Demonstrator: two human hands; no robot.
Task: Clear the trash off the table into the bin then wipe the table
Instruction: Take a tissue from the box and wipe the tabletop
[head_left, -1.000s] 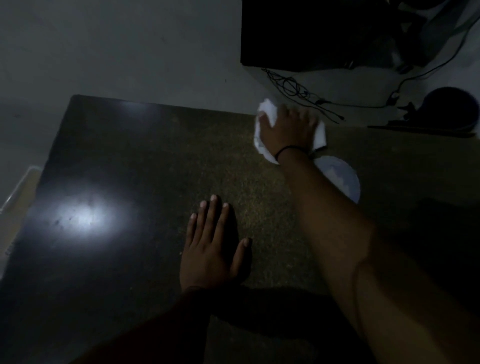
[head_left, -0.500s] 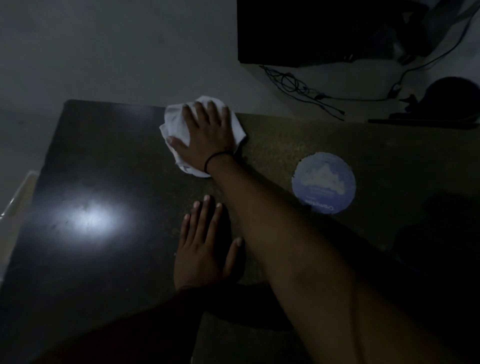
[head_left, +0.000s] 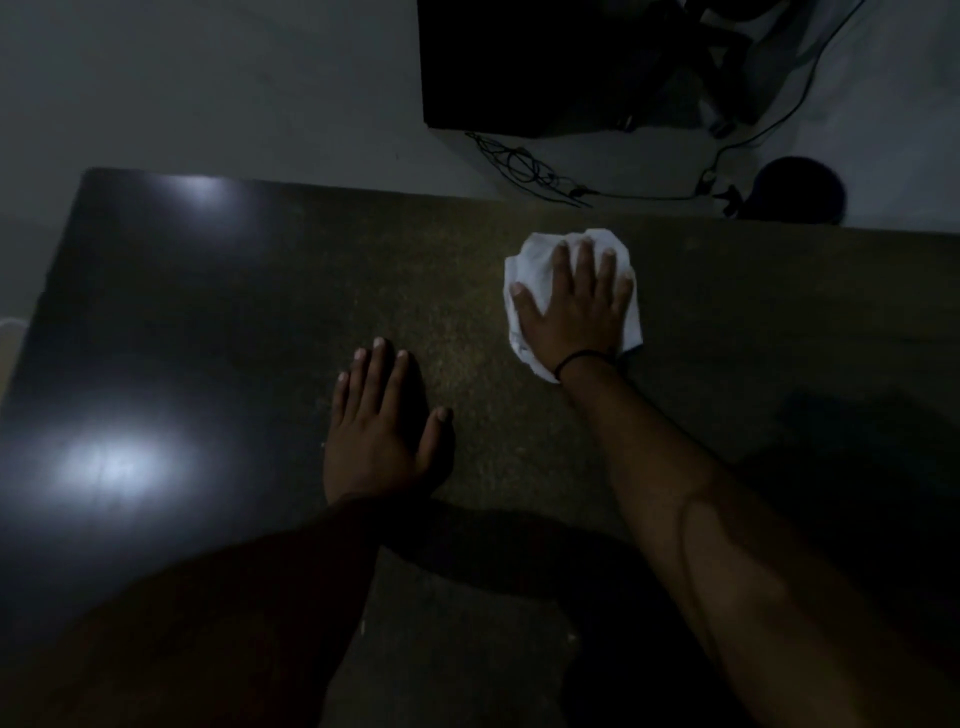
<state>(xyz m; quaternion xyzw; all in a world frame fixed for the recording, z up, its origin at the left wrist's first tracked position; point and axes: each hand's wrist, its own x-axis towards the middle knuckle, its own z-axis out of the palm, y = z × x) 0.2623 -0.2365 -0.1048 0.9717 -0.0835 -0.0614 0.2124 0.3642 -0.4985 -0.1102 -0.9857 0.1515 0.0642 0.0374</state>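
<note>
A dark table (head_left: 208, 322) fills most of the view in dim light. My right hand (head_left: 576, 306) lies flat with spread fingers on a crumpled white cloth (head_left: 535, 265), pressing it onto the tabletop right of the middle, near the far edge. My left hand (head_left: 382, 421) rests flat on the bare table, fingers straight, nearer to me and to the left of the cloth. The round blue sticker seen earlier is hidden, probably under my right hand or forearm.
Beyond the far table edge lie tangled black cables (head_left: 524, 166) on a pale floor, a black box (head_left: 519, 67) and a dark round object (head_left: 797, 197). A pale container edge (head_left: 8, 332) shows at the far left.
My right hand has swept the cloth from the right to the left and now back to the right across the table. The left hand has stayed in place.
</note>
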